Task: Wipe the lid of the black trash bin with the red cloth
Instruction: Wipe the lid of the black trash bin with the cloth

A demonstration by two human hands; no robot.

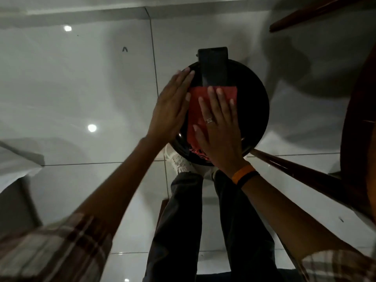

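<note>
The round black trash bin lid [254, 106] lies below me, with a black hinge block [213, 66] at its far edge. A folded red cloth [195, 110] is spread over the lid's middle, its fringe hanging toward me. My right hand [219, 129] lies flat on the cloth, fingers spread, pressing it onto the lid. My left hand [173, 106] rests flat along the lid's left rim beside the cloth, fingers straight and together, holding nothing.
Glossy white floor tiles [91, 88] surround the bin. Dark wooden furniture legs [305, 171] and a curved wooden edge [354, 123] stand close on the right. My legs and a white shoe [179, 161] are just below the bin. A pale object [16, 165] sits at the left.
</note>
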